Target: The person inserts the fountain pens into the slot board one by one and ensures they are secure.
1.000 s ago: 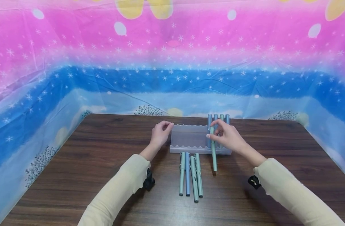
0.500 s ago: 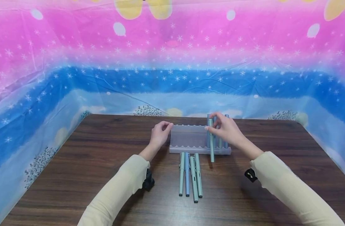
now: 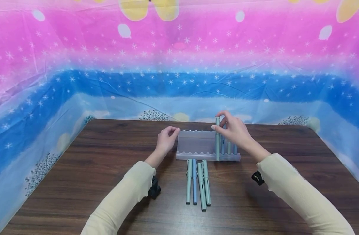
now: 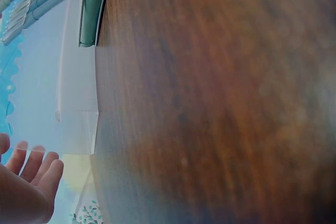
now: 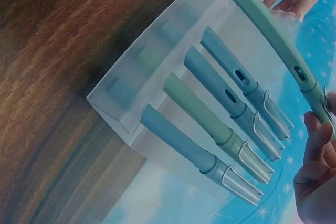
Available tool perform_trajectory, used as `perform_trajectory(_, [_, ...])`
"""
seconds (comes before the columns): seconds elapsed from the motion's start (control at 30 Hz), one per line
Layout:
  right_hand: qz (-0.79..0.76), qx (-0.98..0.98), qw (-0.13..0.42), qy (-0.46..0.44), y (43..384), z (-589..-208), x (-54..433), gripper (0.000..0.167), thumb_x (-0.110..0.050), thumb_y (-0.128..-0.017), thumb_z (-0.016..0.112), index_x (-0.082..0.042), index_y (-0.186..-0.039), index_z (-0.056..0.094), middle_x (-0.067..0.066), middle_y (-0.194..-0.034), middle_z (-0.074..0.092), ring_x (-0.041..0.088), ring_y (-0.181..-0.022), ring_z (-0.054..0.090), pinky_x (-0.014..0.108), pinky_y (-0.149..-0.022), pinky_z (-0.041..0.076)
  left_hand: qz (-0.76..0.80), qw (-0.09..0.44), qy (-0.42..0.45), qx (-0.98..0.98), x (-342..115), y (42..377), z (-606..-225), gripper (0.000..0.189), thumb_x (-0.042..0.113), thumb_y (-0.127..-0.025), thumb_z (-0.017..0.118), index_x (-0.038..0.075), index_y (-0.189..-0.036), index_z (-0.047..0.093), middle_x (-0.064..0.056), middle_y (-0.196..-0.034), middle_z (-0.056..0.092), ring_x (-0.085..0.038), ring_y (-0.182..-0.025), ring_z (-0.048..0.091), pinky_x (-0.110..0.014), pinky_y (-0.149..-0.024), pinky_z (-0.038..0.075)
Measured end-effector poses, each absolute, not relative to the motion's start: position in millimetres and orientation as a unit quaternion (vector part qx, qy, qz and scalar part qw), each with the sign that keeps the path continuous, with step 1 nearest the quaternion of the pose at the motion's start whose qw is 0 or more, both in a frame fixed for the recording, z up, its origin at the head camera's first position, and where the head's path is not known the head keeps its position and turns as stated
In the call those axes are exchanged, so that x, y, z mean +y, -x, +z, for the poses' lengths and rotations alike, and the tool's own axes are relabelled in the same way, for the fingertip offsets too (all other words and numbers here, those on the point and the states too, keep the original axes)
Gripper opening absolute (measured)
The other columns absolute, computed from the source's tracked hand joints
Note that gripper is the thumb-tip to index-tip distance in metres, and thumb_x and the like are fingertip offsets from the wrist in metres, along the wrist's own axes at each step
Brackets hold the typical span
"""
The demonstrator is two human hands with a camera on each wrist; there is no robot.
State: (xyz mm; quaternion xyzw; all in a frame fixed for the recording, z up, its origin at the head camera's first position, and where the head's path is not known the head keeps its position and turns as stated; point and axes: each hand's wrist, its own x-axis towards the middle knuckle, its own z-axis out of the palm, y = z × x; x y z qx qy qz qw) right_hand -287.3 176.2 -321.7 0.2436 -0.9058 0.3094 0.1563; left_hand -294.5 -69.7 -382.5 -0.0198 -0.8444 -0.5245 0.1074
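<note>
My right hand [image 3: 236, 130] pinches a light green pen [image 3: 217, 140] near its capped top. The pen hangs upright in front of the clear pen rack [image 3: 195, 141], overlapping its front ledge in the head view. In the right wrist view the held pen's barrel end [image 5: 252, 6] stands apart from the racked pens. Blue pens [image 5: 178, 137] and one green pen [image 5: 197, 106] lean side by side in the rack's right part, clips at the top. With thumb and fingertips, my left hand [image 3: 166, 139] grips the rack's upper left corner.
Several loose pens, green [image 3: 189, 182] and blue [image 3: 195, 182], lie on the brown wooden table [image 3: 115, 143] before the rack. A patterned cloth [image 3: 179, 81] hangs behind the table. Black wrist cameras sit at the left cuff [image 3: 154, 188] and right cuff [image 3: 257, 178].
My right hand has carried the green pen up, back and slightly left, bringing it more upright over the rack's front. The left hand stays at the corner.
</note>
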Motion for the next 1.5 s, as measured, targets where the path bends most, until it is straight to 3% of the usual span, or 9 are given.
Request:
perform_trajectory(0.4, [0.31, -0.888, 0.234, -0.246, 294.9, -328.3, 171.8, 0.033, -0.025, -0.082, 0.063, -0.012, -0.109, 0.048, -0.003, -0.071, 0.056, 0.011, -0.044, 0.043, 0.029, -0.038, 0.034, -0.525, 0.106, 0.021, -0.844, -69.4, 294.3, -383.3, 0.026, 0.027, -0.089, 0.052, 0.005, -0.099, 0.062, -0.007, -0.093, 0.061, -0.02, -0.082, 0.056, -0.033, -0.077, 0.043])
perform_trajectory(0.8, [0.304, -0.875, 0.289, -0.241, 296.1, -340.4, 167.2, 0.034, -0.023, -0.081, 0.064, -0.012, -0.109, 0.047, -0.002, -0.071, 0.056, 0.008, -0.045, 0.043, 0.028, -0.037, 0.033, -0.526, 0.103, 0.02, -0.844, -69.3, 294.1, -383.1, 0.026, 0.027, -0.089, 0.053, 0.005, -0.099, 0.062, -0.007, -0.094, 0.061, -0.02, -0.082, 0.056, -0.033, -0.076, 0.044])
perform_trajectory(1.5, [0.288, -0.88, 0.264, -0.27, 295.8, -357.6, 166.3, 0.037, -0.028, -0.084, 0.06, -0.009, -0.113, 0.047, -0.001, -0.073, 0.056, 0.008, -0.043, 0.037, 0.027, -0.036, 0.029, -0.52, 0.105, 0.02, -0.848, -69.3, 293.9, -381.8, 0.027, 0.028, -0.089, 0.052, 0.005, -0.1, 0.062, -0.007, -0.093, 0.061, -0.02, -0.082, 0.056, -0.033, -0.077, 0.043])
